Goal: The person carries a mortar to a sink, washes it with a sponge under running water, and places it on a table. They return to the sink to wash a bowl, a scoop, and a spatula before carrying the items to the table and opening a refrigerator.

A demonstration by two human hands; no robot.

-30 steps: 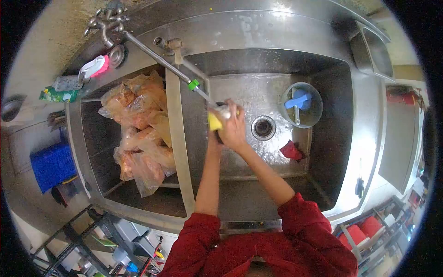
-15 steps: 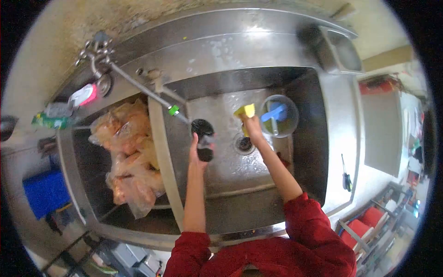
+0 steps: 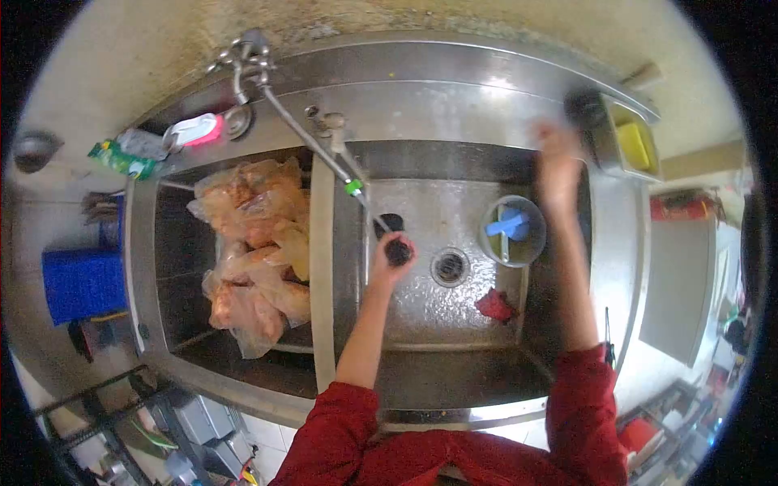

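Note:
My left hand is closed around a black, round-ended object in the right sink basin, below the faucet spout with its green ring. What kind of object it is I cannot make out. My right hand, smeared by motion, is raised over the basin's back right corner, left of a metal container. A yellow sponge lies in that container, apart from the hand. Below the right hand stands a clear round tub holding a blue piece.
Plastic bags of raw meat fill part of the left basin. A red cloth-like scrap lies near the drain. On the left rear ledge are a pink-and-white item and a green packet.
The yellow sponge has gone from my right hand into the metal container. That hand has moved up and right. My left hand has tilted the black object, still under the spout.

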